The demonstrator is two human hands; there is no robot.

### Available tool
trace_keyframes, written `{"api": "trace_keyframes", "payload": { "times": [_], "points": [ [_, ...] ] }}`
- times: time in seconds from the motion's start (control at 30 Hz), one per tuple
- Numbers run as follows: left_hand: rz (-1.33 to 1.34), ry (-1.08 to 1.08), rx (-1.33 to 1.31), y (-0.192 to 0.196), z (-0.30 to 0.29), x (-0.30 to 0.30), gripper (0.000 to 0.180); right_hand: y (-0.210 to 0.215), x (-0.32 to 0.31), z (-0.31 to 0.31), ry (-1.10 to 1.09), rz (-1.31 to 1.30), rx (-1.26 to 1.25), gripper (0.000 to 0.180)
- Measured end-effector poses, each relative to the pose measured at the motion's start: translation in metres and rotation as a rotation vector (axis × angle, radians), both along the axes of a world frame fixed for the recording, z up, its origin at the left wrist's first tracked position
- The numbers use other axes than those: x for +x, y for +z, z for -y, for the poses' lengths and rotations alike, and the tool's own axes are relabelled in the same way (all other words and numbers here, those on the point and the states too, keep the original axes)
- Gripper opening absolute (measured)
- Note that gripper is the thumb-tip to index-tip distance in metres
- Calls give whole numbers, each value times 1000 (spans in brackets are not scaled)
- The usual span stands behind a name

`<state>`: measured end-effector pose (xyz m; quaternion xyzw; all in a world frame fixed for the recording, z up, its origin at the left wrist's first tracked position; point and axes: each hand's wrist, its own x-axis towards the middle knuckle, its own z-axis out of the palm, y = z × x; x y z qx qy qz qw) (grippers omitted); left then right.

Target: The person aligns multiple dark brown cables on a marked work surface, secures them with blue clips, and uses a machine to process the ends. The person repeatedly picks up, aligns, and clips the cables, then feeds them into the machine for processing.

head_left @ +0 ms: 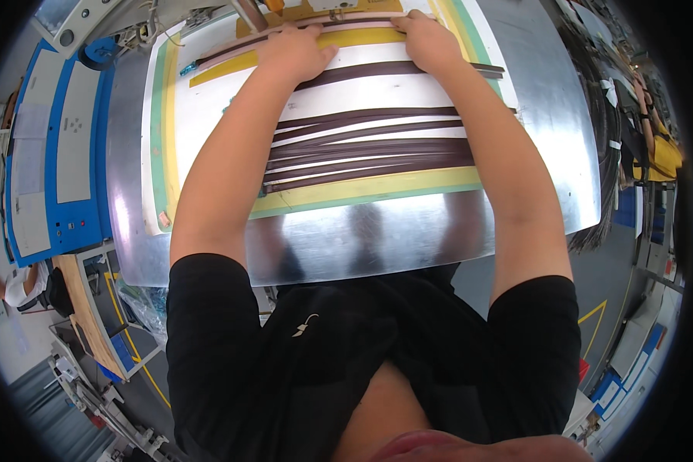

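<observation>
At the far side of the metal table, my left hand (296,52) lies over a long dark strip (354,23), its thumb spread and its fingers reaching forward. To its right, my right hand (433,45) rests its outstretched fingertips at the same strip. Under and beside this strip run a pale pink band and a yellow band (362,37). Between the hands, just beyond the strip, is a small metal machine part (337,14). Nearer to me, several dark brown strips (369,154) lie side by side across the white sheet (208,138); another strip (369,71) passes beneath my wrists.
The white sheet has yellow and green tape along its edges. Shiny metal tabletop (362,239) surrounds it. A blue and white machine cabinet (61,154) stands at left. Bundles of dark strands (597,154) hang at the right edge. A person (27,289) is farther off left.
</observation>
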<state>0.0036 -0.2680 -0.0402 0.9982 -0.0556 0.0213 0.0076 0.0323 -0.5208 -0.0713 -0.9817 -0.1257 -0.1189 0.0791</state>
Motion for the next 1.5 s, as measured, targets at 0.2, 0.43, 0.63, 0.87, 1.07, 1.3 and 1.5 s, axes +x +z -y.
{"api": "trace_keyframes", "payload": {
  "times": [0.2, 0.43, 0.63, 0.87, 1.07, 1.3, 1.5],
  "points": [
    [-58, -19, 38, -5, 29, 10, 67, -4, 0, -2, 25, 15, 18, 47],
    [-71, -33, 27, -2, 45, 11, 67, -11, 3, -2, 66, 12, 49, 47],
    [-30, -6, -17, -11, 62, 11, 67, -8, 3, -2, 107, -10, 55, 47],
    [-38, 45, -4, -12, 65, 6, 66, -11, 4, 10, 66, -4, 106, 46],
    [-31, 33, 13, -22, 68, 18, 63, -10, 8, 40, 75, -4, 61, 49],
    [-36, 93, -29, -19, 86, 10, 62, -13, 9, 33, 110, -1, 83, 49],
    [-24, 77, -38, -27, 97, 13, 60, -24, 8, 33, 204, 109, 149, 41]
  ]
}}
